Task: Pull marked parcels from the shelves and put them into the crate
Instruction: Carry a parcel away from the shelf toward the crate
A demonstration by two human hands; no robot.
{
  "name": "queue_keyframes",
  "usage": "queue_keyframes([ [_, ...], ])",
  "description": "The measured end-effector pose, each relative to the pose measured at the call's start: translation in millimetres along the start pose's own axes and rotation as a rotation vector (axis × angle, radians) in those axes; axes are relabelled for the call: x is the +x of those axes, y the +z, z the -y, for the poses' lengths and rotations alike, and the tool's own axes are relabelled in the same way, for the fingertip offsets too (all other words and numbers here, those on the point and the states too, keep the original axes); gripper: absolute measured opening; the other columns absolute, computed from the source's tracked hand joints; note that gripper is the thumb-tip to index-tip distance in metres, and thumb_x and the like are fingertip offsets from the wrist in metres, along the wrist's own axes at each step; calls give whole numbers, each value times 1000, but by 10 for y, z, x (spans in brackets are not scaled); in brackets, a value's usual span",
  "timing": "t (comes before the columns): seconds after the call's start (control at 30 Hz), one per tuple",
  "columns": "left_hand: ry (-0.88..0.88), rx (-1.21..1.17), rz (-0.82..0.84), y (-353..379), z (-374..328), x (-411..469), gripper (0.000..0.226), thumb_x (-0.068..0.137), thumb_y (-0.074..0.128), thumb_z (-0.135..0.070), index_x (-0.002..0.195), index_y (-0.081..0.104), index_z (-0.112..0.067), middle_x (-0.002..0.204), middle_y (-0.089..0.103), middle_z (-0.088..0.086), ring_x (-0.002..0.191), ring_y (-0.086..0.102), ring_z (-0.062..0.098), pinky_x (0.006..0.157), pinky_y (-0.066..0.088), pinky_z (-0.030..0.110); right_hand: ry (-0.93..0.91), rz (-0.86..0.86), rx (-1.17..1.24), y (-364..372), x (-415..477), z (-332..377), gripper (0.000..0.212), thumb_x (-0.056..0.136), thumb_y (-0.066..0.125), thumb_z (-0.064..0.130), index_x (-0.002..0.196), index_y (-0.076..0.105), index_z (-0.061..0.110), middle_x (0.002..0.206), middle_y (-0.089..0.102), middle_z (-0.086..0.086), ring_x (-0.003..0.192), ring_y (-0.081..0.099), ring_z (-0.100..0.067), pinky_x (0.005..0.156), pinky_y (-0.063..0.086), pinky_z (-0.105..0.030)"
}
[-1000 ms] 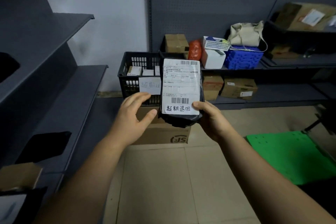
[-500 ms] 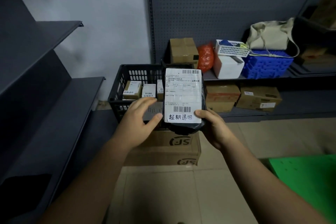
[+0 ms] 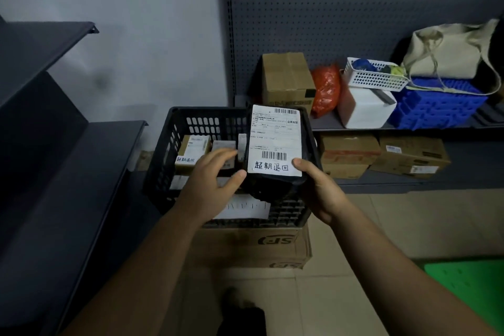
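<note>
While the right hand [image 3: 323, 194] grips the black parcel [image 3: 268, 185] by its lower right corner, thumb pressed on the white label [image 3: 275, 139] and fingers curled behind, the parcel stands upright, label facing the person, over the right side of the black crate [image 3: 169, 144]. Handwritten characters run along the label's bottom edge, right beside that thumb.

The left hand [image 3: 210, 185] holds nothing. Its fingers are straight and loosely spread over the crate's inside, and only the thumb tip touches the parcel's lower left edge. Just beyond those fingertips, small boxes [image 3: 192, 148] lie in the crate, one with the same handwriting on it.

Beneath both hands the crate sits on a cardboard carton [image 3: 251, 248] on the tiled floor. Past the right hand, a shelf [image 3: 327, 124] carries a brown box [image 3: 286, 76], an orange bag [image 3: 326, 87], a white basket [image 3: 373, 79] and a blue bin [image 3: 439, 106]. Left of the left hand stand dark shelves [image 3: 68, 172].
</note>
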State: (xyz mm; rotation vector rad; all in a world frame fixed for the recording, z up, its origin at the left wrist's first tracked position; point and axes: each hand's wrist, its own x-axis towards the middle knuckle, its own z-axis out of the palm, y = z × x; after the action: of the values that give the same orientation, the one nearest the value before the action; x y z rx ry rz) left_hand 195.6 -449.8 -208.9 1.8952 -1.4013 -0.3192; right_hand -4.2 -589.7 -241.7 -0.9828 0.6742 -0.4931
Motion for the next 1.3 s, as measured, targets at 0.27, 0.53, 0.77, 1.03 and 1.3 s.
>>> queue_keyframes([
  [0.27,-52,-44,111,87,461,1060,49,93,56,-42,140,48,-29,138,40,-20,126,32,-3,105,26,25,28,-95,2,-171,924,214,52,89,65,34,136,58,11,135,62,-11,128,57,-31,113,38,-49],
  [0.53,-168,-174,213,460,658,1608,44,94,53,-45,136,51,-30,130,48,-19,121,43,1,100,36,27,101,-173,-10,-359,1416,245,42,95,59,25,132,60,7,129,66,-11,121,62,-28,104,46,-39],
  [0.77,-345,-245,238,826,723,1795,38,94,57,-43,131,53,-35,128,52,-20,120,47,1,97,37,25,198,-174,-43,-672,1702,207,37,94,61,24,126,64,5,121,70,-10,114,66,-26,98,49,-35],
  [1.03,-434,-275,204,1154,757,1780,36,92,63,-36,128,57,-34,127,58,-17,117,50,-3,94,38,19,350,-132,-104,-951,1953,10,34,92,62,20,124,64,8,116,73,-8,106,69,-28,88,51,-36],
  [1.3,-471,-188,112,1217,1042,1718,51,89,66,-37,137,49,-29,137,48,-12,123,47,6,103,44,38,420,-132,-147,-1054,2010,-90,40,84,67,13,124,64,18,116,73,-6,109,68,-28,100,51,-47],
])
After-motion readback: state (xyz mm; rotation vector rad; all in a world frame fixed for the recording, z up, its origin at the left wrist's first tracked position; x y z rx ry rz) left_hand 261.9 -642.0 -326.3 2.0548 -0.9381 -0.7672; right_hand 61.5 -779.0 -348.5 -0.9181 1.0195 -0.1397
